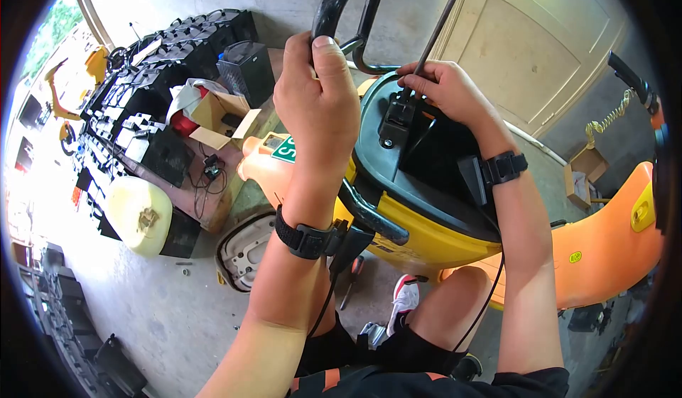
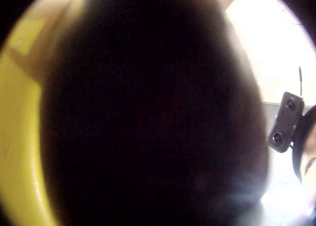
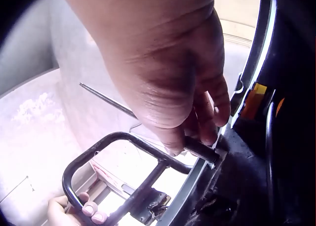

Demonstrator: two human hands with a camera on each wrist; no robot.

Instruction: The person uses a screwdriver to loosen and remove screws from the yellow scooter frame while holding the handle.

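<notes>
In the head view my left hand [image 1: 317,96] grips a black tubular metal rack [image 1: 373,14], raised at the back of a yellow scooter body [image 1: 405,231]. My right hand [image 1: 455,93] pinches a long-shaft socket wrench [image 1: 442,25] near its lower end. Its thicker socket end [image 3: 200,149] meets the dark surface just inside the rim in the right wrist view. A black bracket [image 1: 398,124] with a bolt lies right below those fingers. Beside it opens the dark compartment [image 1: 444,149] under the seat. A dark shape blocks most of the left wrist view.
An orange body panel [image 1: 604,249] extends to the right. Black batteries [image 1: 160,149] stand in rows at the left, near an open cardboard box [image 1: 224,121]. On the floor lie an upturned seat [image 1: 245,252] and a red-handled screwdriver [image 1: 353,277]. A door [image 1: 533,50] is behind.
</notes>
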